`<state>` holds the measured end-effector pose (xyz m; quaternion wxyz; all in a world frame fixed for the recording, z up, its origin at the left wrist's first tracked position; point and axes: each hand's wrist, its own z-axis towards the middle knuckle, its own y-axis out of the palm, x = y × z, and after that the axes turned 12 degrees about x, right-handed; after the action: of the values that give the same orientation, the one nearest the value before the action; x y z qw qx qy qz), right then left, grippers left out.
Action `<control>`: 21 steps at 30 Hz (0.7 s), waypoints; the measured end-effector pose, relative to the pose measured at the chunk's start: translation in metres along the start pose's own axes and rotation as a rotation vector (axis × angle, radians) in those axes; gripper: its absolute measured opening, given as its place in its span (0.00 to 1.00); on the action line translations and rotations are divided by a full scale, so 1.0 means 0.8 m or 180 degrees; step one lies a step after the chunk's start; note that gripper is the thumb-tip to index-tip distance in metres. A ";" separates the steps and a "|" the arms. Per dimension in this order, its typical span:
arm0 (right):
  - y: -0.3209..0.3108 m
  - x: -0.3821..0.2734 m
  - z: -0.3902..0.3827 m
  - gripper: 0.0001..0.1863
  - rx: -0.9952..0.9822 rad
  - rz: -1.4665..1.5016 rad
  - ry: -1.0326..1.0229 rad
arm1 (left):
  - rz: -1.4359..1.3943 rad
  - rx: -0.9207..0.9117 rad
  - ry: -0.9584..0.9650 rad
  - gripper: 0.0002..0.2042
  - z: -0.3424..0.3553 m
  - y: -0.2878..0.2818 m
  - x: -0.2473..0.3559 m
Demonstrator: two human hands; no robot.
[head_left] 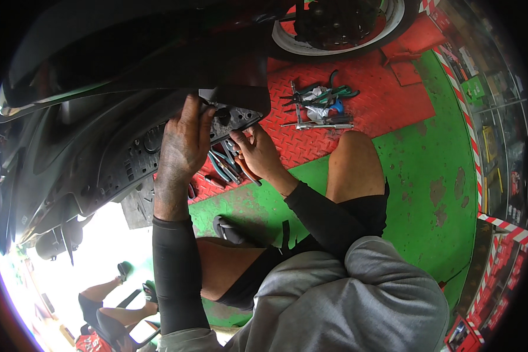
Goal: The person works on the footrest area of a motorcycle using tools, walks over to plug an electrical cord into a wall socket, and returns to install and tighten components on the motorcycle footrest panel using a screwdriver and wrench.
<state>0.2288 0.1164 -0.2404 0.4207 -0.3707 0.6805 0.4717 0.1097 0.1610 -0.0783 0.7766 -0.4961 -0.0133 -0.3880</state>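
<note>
A black plastic underside panel [152, 144] with holes and slots runs along the scooter's dark body [158, 53]. My left hand [185, 141] reaches up against it, index finger and thumb close together at a small dark part; the fingertips are partly hidden. Farther right, my right hand [261, 154] is closed at the panel's lower corner, thumb and bent fingers on its edge. Below the panel, pliers [220, 166] and an orange-handled tool [247, 171] lie near my right hand.
More pliers [334, 92] and metal tools [328, 124] lie on the red tread plate [293, 144]. A wheel [393, 29] stands at the top. Cabinets [496, 129] line the right side. Another person's legs [114, 311] show at lower left.
</note>
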 end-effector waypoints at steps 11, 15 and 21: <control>0.002 0.010 0.006 0.15 0.0152 -0.0183 -0.0209 | -0.1674 0.0338 -0.0681 0.22 0.003 0.008 -0.031; -0.004 0.004 0.006 0.14 0.0036 -0.0207 -0.0104 | -0.2835 0.0319 -0.1219 0.20 -0.008 0.019 -0.031; -0.009 -0.003 0.007 0.13 -0.0124 -0.0157 0.0043 | -0.4139 0.0499 -0.2079 0.17 0.003 0.011 -0.053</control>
<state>0.2373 0.1199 -0.2418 0.4203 -0.3986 0.6647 0.4718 0.0864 0.1898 -0.1009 0.3790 -0.4214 -0.5638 -0.6008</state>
